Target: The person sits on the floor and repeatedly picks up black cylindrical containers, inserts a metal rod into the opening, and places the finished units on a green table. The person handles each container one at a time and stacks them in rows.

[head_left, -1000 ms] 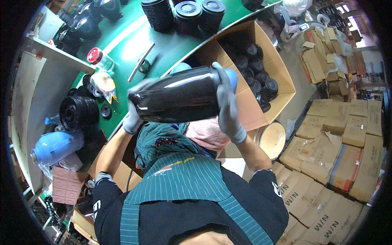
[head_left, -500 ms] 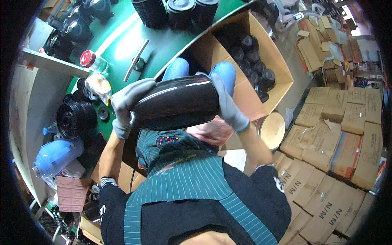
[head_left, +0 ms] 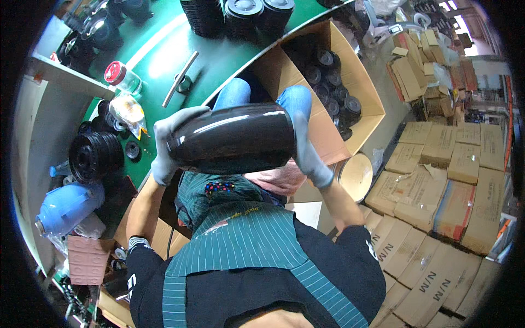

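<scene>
Glossy black cylindrical flask body, judged rigid and slippery, is gripped endwise by gloved left hand and right hand, fingers closed.

The vessel lies crosswise between the two hands, the left hand at one end and the right hand at the other, above the person's lap. Beyond it runs the table; on the table a jar stands left of a long handle, and stacked lids sit at the far edge. To the right of the table an open carton holds more lids. Left of the person, a jug rests below a round part. Sealed boxes cover the floor on the right.
</scene>
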